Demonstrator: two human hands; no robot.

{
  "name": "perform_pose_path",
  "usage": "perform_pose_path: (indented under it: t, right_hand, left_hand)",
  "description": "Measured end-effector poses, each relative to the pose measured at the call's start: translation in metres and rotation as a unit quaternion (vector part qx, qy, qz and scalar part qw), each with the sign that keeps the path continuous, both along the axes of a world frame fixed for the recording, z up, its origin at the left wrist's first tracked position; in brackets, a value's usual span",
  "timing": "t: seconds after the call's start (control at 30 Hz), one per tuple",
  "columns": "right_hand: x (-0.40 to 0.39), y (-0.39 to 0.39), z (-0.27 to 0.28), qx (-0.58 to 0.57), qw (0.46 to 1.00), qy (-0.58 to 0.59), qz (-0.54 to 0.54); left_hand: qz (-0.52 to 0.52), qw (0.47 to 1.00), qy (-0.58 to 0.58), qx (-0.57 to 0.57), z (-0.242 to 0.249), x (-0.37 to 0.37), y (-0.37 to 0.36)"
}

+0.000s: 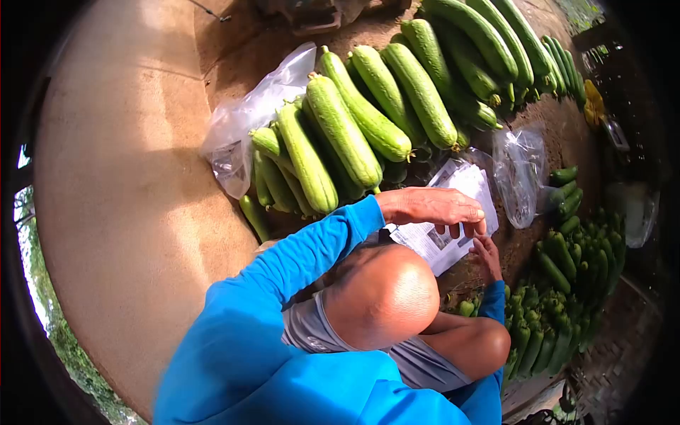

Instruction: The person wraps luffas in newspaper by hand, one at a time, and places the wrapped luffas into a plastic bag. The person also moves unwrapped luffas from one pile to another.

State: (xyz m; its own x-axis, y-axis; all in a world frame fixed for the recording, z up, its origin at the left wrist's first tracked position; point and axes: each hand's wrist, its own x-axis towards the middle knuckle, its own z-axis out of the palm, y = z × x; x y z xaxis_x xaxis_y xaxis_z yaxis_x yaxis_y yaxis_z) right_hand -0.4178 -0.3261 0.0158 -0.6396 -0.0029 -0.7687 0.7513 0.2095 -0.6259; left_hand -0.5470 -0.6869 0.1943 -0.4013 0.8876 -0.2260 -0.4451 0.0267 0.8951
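Note:
My left hand (pixel 439 208) reaches across above my knees, its fingers bent loosely downward and slightly apart. Close below its fingertips is my right hand (pixel 487 256), with fingers extended up toward them. Nothing shows in either hand. Behind both hands, sheets of printed newspaper (pixel 433 242) lie on the ground and overlap them in this view. A row of large green gourds (pixel 343 131) rests just beyond my left wrist, the nearest one's tip close to it.
A clear plastic bag (pixel 519 173) lies right of the paper, another plastic bag (pixel 244 117) under the gourds' left end. Smaller green vegetables (pixel 542 326) are heaped at the right. More long gourds (pixel 485 35) lie farther back. Bare brown floor (pixel 134 205) stretches along the left.

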Motion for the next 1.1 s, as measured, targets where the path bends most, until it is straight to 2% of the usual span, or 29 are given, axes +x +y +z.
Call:
perform_pose_path:
  t: [0.03, 0.1, 0.17, 0.2, 0.23, 0.27, 0.3, 0.37, 0.43, 0.5, 0.53, 0.57, 0.63, 0.7, 0.77, 0.83, 0.9, 0.97, 1.03, 1.1]
  right_hand:
    - [-0.005, -0.004, 0.021, 0.005, 1.0, -0.002, 0.014]
    - [-0.007, -0.005, 0.056, -0.032, 0.995, -0.061, 0.072]
    - [-0.009, 0.003, 0.085, 0.002, 0.995, -0.076, 0.065]
    - [-0.01, 0.017, 0.095, 0.02, 0.993, -0.063, 0.096]
    - [-0.009, 0.027, 0.105, 0.037, 0.99, -0.048, 0.124]
    - [-0.013, 0.029, 0.122, 0.071, 0.986, -0.052, 0.14]
    - [-0.015, 0.041, 0.128, 0.079, 0.984, -0.047, 0.155]
    - [-0.032, 0.011, 0.18, 0.123, 0.976, -0.052, 0.17]
    - [-0.045, -0.011, 0.207, 0.139, 0.97, -0.005, 0.199]
    - [-0.054, -0.029, 0.215, 0.174, 0.963, 0.021, 0.207]
    - [-0.058, -0.031, 0.21, 0.19, 0.944, 0.056, 0.266]
    - [-0.058, -0.048, 0.208, 0.209, 0.937, 0.083, 0.266]
    - [-0.057, -0.073, 0.196, 0.217, 0.93, 0.033, 0.294]
    - [-0.039, -0.082, 0.146, 0.281, 0.858, 0.154, 0.401]
    - [-0.017, -0.11, 0.108, 0.348, 0.858, 0.095, 0.367]
    - [0.007, -0.125, 0.056, 0.396, 0.842, 0.078, 0.358]
    - [0.022, -0.152, 0.037, 0.435, 0.832, 0.101, 0.329]
    - [0.03, -0.168, 0.017, 0.422, 0.842, 0.069, 0.33]
    - [0.043, -0.176, -0.004, 0.464, 0.794, 0.089, 0.383]
    - [0.058, -0.182, -0.024, 0.464, 0.788, 0.101, 0.392]
  left_hand:
    - [0.02, 1.0, 0.016, -0.014, 0.01, 0.009, -0.018]
    - [0.063, 0.992, 0.102, 0.036, 0.004, 0.027, -0.045]
    - [0.127, 0.988, 0.083, 0.031, 0.036, 0.043, -0.086]
    - [0.167, 0.98, 0.107, 0.012, 0.048, 0.047, -0.109]
    - [0.195, 0.978, 0.073, 0.009, 0.055, 0.048, -0.134]
    - [0.282, 0.959, 0.017, -0.031, 0.064, 0.053, -0.156]
    - [0.362, 0.931, 0.032, -0.034, 0.059, 0.051, -0.178]
    - [0.533, 0.838, 0.049, -0.106, 0.036, 0.045, -0.21]
    - [0.573, 0.757, 0.11, -0.295, 0.024, 0.035, -0.223]
    - [0.51, 0.747, 0.192, -0.381, 0.002, 0.023, -0.223]
    - [0.475, 0.735, 0.212, -0.435, -0.003, 0.016, -0.215]
    - [0.451, 0.74, 0.221, -0.448, -0.006, 0.012, -0.206]
    - [0.451, 0.736, 0.224, -0.453, -0.023, 0.004, -0.191]
    - [0.447, 0.699, 0.242, -0.503, -0.028, -0.003, -0.183]
    - [0.437, 0.724, 0.162, -0.509, -0.018, -0.008, -0.179]
    - [0.391, 0.708, 0.213, -0.547, -0.031, -0.017, -0.186]
    - [0.368, 0.687, 0.241, -0.579, -0.029, -0.024, -0.182]
    - [0.351, 0.726, 0.155, -0.571, -0.001, -0.025, -0.171]
    - [0.332, 0.717, 0.162, -0.592, 0.003, -0.027, -0.161]
    - [0.332, 0.666, 0.185, -0.642, 0.002, -0.027, -0.152]
